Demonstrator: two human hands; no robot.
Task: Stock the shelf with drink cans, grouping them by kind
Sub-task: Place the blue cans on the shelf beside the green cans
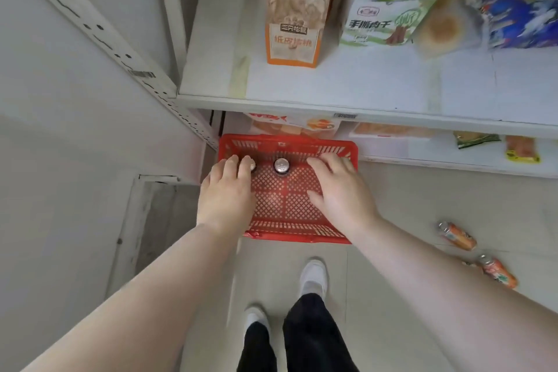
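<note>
Risk: w/ only fingertips on its lid, the can [253, 166] could tip inside the red basket [290, 142] or slip as I lift. My left hand [226, 190] bends fingers over that can, at basket's left; firm grip or not, can't tell. Right hand [338, 190] hovers loosely spread, looks empty. 2nd can [281, 165] stands upright betw. them.

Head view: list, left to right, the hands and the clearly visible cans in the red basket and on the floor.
left hand → silver-topped can → right hand → farther orange can → nearer orange can
</note>
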